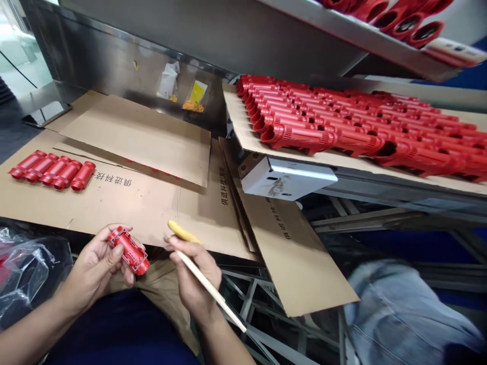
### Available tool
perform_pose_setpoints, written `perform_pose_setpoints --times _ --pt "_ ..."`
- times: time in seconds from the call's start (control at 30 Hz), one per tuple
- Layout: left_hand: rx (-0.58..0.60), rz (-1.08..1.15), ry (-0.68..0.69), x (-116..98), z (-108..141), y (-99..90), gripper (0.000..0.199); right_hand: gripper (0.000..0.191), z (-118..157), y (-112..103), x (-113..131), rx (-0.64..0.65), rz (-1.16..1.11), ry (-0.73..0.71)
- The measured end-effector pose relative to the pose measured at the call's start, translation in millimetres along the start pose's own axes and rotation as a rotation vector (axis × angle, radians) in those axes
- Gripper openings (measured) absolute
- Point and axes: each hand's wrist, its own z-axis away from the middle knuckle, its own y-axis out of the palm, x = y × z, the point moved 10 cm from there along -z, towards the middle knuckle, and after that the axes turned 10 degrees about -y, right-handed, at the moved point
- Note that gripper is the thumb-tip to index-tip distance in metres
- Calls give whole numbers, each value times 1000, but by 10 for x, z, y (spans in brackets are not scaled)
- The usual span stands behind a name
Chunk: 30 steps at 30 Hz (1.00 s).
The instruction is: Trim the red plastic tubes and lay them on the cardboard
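My left hand is closed around a short red plastic housing, thumb pressed on its upper face and fingers wrapped beneath, holding it tilted just in front of the near edge of the big cardboard sheet. My right hand pinches a thin pale tool with a yellow tip, the tip pointing up toward that same edge and the shaft running back down past my wrist. The two hands are near each other but not touching, above my lap (dark blue cloth, with a tan patch between the hands).

To the left of the sheet's near edge lies crumpled clear plastic wrap. On the cardboard sheet, toward its far left, five red housings lie side by side in a row. A second, smaller piece of cardboard overlaps the sheet farther back, and another strip hangs off its right side over a grey metal frame.

Right of and above the sheet, a raised shelf lined with cardboard carries a dense stack of longer red tubes. Behind the sheet stands a steel wall with two small bags against it.
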Motion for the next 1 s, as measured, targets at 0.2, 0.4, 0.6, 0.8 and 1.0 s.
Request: perform_pose_setpoints --times 0.2,0.4,0.6,0.8,1.0 --pt "24 -148 10 10 0 43 34 27 -112 292 351 124 -104 -144" --pt "41 -170 39 70 38 101 35 26 -123 413 402 141 -100 -237" --pt "-369 -715 319 -1131 16 -511 62 15 -286 -97 158 151 513 -248" --pt "-948 -1460 364 -2776 -5 -1517 51 11 -559 -436 -655 403 1244 -235" --pt "-882 -1562 274 -2697 -492 -1811 49 25 -548 -492 -749 359 1241 -287"
